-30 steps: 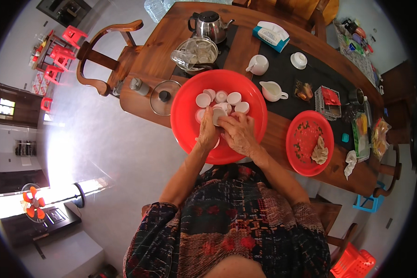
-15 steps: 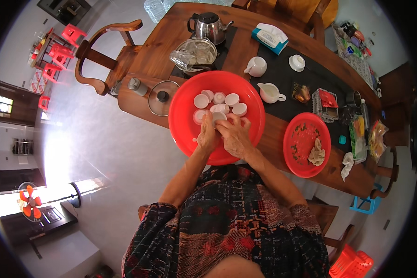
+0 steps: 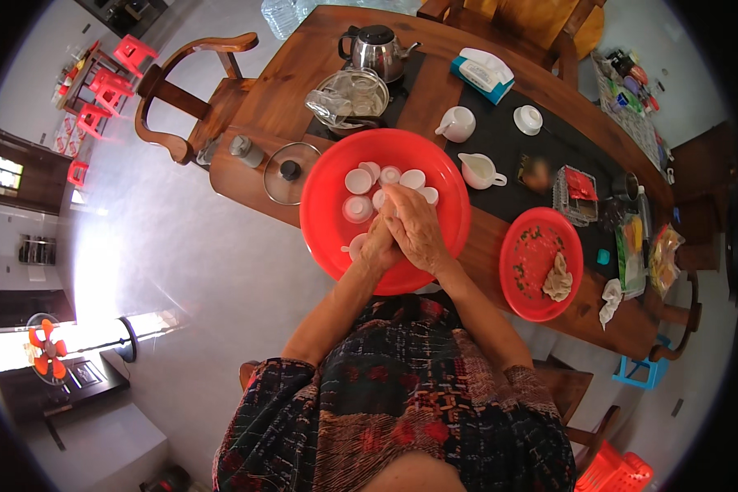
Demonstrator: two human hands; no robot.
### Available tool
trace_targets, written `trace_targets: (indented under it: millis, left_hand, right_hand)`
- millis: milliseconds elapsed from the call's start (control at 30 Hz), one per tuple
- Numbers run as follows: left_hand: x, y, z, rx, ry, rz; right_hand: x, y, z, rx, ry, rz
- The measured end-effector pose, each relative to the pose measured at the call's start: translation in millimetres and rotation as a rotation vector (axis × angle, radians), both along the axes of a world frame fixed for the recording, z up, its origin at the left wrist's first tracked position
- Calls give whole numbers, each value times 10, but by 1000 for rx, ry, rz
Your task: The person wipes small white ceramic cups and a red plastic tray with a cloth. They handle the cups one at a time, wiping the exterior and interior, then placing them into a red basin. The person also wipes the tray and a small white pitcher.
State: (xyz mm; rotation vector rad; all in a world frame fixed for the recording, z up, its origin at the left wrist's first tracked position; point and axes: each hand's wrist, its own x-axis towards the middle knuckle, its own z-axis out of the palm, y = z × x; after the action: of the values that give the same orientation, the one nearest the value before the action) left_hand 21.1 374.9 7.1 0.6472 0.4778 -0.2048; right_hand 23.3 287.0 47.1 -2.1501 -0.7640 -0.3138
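Over the big red basin [image 3: 328,254], my left hand [image 3: 377,244] and right hand [image 3: 416,225] are pressed together, the right one laid across the left. Fingers of both are closed around a small white cup, which my right hand now covers from sight. Several more small white cups [image 3: 357,180] lie in the basin just beyond my fingers, some upright and some tipped. A white piece with a small handle [image 3: 356,246] rests by my left wrist, partly hidden.
A glass lid [image 3: 289,170] and a steel kettle [image 3: 377,53] stand left and behind the basin. White pitchers [image 3: 481,170] and a tissue pack [image 3: 484,75] are farther back. At right lies a red plate [image 3: 541,303] with scraps and a crumpled cloth [image 3: 558,279].
My right hand has turned and slid up over my left, hiding the cup that showed between them. The handled white piece by my left wrist shows more.
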Motion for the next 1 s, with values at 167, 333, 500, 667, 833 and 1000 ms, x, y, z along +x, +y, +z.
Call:
trace_targets:
  millis: [167, 333, 500, 667, 833, 1000]
  left_hand:
    - [-162, 159, 202, -302, -10, -304]
    - [-112, 72, -38, -235, 71, -104]
    - [16, 268, 94, -64, 149, 132]
    - [-56, 557, 217, 23, 137, -84]
    - [-69, 571, -73, -74, 217, -125]
    - [-75, 617, -98, -38, 220, -53]
  right_hand:
    - [289, 13, -79, 281, 703, 46]
    - [254, 104, -228, 345, 675, -27]
    - [-256, 88, -23, 77, 64, 3]
    - [108, -389, -350, -429, 513, 20]
    - [158, -110, -369, -606, 322, -395]
    - [283, -216, -211, -454, 940, 82]
